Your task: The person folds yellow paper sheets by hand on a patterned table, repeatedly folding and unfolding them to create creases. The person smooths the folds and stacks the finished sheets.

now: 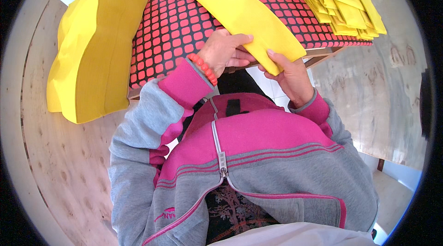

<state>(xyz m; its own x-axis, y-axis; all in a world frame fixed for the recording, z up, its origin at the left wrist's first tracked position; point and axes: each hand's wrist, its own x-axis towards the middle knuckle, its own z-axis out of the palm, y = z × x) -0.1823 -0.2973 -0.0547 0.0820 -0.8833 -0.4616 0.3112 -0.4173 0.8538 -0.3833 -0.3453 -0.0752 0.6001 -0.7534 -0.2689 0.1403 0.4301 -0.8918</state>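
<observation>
A long, flat piece of folded yellow fabric (242,8) slants from the far middle of the padded table down to its near edge. My left hand (222,52), with a red bead bracelet on the wrist, pinches its near side, thumb on top and fingers partly hidden beneath. My right hand (291,78) grips the near right end, its thumb pressed on the top face and the other fingers curled underneath. The fabric's far end reaches out over the table cover (168,24), which has pink-red squares on black.
On the left stands a tall stack of yellow fabric pieces (99,52), its edges wavy. A looser pile of folded yellow pieces (344,3) lies at the far right corner of the table. Wooden boards (60,153) flank me on the left, with another panel (369,93) on the right.
</observation>
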